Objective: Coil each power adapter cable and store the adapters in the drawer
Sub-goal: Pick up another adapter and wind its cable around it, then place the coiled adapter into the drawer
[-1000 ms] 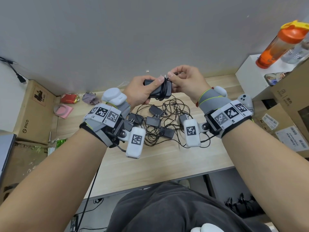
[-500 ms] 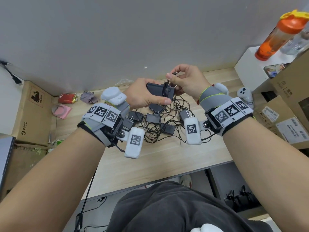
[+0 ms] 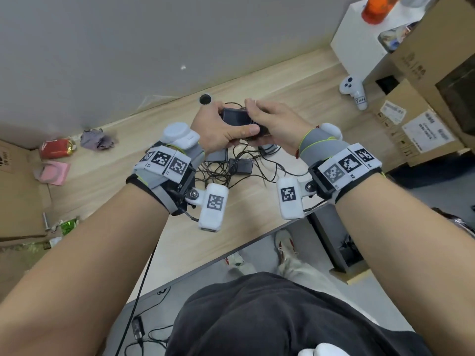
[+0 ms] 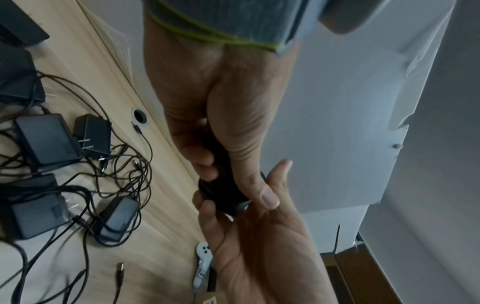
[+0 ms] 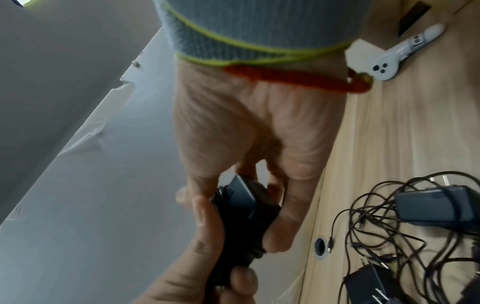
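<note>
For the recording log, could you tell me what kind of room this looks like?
Probably an office or lab workroom: a light wooden desk against a plain wall, cardboard boxes stacked beside it, a white game-style controller and loose power adapters with tangled cables.

Adapter (image 3: 236, 116) held above desk (image 3: 246, 227) centre, between left hand (image 3: 218, 129) on its left and right hand (image 3: 272, 122) on its right. Directly below and nearer: tangle of adapters and cables (image 3: 239, 165) on desk; cable hole (image 3: 205, 99) just beyond, by far wall. Controller (image 3: 352, 91) far right beside boxes (image 3: 421, 119); wrappers (image 3: 57, 149) far left.
</note>
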A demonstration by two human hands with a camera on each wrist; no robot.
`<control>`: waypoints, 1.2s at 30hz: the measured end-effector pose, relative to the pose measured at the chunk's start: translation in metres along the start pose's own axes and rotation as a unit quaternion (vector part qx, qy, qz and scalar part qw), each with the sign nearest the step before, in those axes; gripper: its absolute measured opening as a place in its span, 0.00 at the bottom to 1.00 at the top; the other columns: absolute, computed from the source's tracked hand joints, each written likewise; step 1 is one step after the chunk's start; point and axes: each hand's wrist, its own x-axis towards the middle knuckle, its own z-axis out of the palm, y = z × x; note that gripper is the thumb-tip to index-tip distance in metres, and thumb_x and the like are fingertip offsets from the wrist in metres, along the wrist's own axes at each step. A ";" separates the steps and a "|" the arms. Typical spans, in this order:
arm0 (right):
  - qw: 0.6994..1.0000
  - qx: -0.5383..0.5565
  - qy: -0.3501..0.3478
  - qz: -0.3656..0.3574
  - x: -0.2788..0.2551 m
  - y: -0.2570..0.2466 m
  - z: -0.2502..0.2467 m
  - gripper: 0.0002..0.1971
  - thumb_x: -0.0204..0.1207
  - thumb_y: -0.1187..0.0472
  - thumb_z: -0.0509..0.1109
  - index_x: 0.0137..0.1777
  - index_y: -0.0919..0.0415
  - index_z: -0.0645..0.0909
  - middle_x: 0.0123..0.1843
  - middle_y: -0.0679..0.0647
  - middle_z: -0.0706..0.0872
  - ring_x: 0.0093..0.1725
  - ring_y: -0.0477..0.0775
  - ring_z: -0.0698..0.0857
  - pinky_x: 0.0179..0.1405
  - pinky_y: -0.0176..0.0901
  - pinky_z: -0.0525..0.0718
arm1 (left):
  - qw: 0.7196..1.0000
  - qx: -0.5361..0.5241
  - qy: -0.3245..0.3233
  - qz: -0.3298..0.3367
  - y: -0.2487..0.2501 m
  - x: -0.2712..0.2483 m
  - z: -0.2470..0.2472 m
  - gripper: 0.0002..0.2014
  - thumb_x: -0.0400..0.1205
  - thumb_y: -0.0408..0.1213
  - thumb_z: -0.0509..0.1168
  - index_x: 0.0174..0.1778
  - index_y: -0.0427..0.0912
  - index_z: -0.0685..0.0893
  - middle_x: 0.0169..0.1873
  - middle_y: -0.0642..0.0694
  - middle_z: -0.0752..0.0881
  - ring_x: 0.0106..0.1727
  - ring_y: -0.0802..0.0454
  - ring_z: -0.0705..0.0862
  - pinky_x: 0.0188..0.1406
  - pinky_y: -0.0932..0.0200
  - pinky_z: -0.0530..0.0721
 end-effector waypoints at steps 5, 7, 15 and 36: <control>0.999 0.037 0.022 0.002 0.001 0.023 -0.022 0.11 0.80 0.57 0.73 0.56 0.63 0.86 0.46 0.59 0.87 0.44 0.59 0.86 0.44 0.52 0.88 | 0.999 -0.015 -0.039 -0.004 -0.001 0.000 0.023 0.28 0.70 0.33 0.82 0.61 0.28 0.79 0.49 0.35 0.85 0.44 0.44 0.89 0.40 0.54 0.91; 0.999 0.048 0.020 0.008 -0.002 0.028 -0.035 0.12 0.79 0.57 0.73 0.55 0.66 0.85 0.45 0.62 0.86 0.43 0.62 0.85 0.39 0.50 0.87 | 0.996 -0.066 -0.060 -0.026 -0.001 0.000 0.029 0.24 0.76 0.27 0.76 0.66 0.27 0.77 0.53 0.33 0.83 0.44 0.45 0.90 0.40 0.58 0.91; 0.993 0.069 0.084 0.042 -0.037 0.068 -0.124 0.12 0.73 0.60 0.79 0.50 0.59 0.78 0.46 0.61 0.86 0.35 0.59 0.88 0.29 0.44 0.85 | 0.998 -0.017 -0.051 -0.034 -0.004 -0.002 0.125 0.26 0.70 0.25 0.80 0.64 0.30 0.80 0.55 0.34 0.86 0.49 0.43 0.90 0.44 0.53 0.92; 0.947 -0.073 0.109 0.293 -0.144 0.344 -0.345 0.21 0.70 0.67 0.80 0.62 0.57 0.80 0.58 0.58 0.86 0.53 0.58 0.89 0.57 0.54 0.89 | 0.917 0.139 -0.175 -0.332 -0.192 0.008 0.426 0.03 0.85 0.35 0.66 0.48 0.39 0.82 0.37 0.44 0.84 0.33 0.52 0.82 0.33 0.62 0.82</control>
